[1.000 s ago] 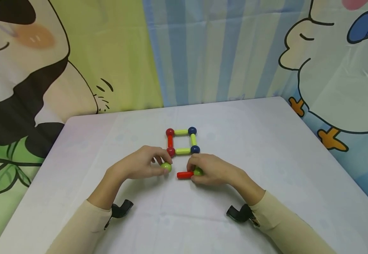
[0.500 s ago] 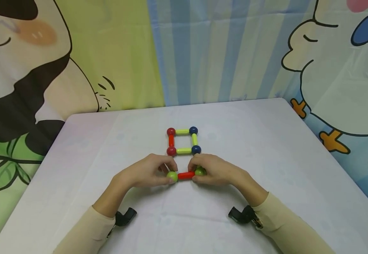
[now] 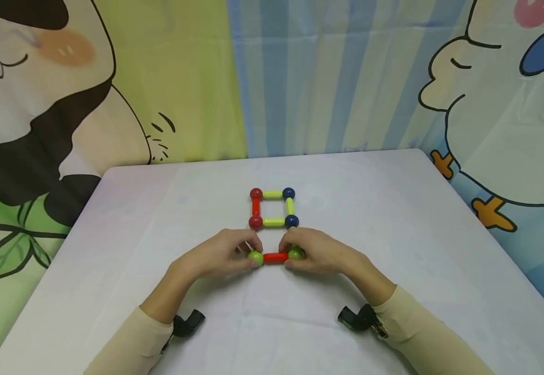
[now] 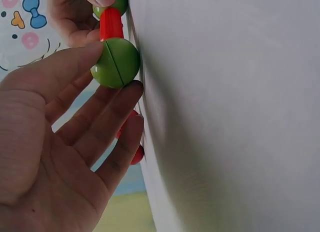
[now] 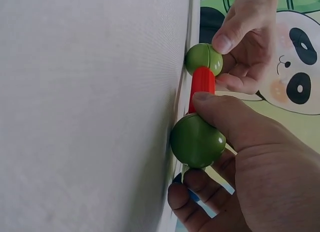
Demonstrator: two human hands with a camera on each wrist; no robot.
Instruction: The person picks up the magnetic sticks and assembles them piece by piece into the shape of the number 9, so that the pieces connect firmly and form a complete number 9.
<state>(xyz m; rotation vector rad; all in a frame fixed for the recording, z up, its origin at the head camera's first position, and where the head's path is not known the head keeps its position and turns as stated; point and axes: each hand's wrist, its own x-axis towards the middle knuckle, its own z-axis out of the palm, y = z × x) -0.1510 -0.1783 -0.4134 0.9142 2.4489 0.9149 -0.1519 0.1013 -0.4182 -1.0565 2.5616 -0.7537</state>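
My left hand (image 3: pixel 220 255) pinches a green ball (image 4: pixel 116 63) between thumb and fingers, low over the white table. A red rod (image 3: pixel 275 258) runs from this ball to a second green ball (image 5: pixel 198 141). My right hand (image 3: pixel 316 252) grips that second ball, its thumb lying over the rod's near end. Behind the hands lies a square of magnetic sticks and balls: two red balls (image 3: pixel 256 222) on the left, two blue balls (image 3: pixel 292 221) on the right. Red and yellow-green rods (image 3: pixel 274 222) join them. A pale green piece between right ball and lower blue ball is mostly hidden by fingers.
The white table (image 3: pixel 384 219) reaches back to a printed curtain (image 3: pixel 300 78) with cartoon animals. A black wrist camera (image 3: pixel 188 323) sits on the left sleeve, another black camera (image 3: pixel 357 316) on the right.
My left hand has moved right and slightly nearer, bringing its green ball against the free end of the red rod. My right hand has stayed nearly in place.
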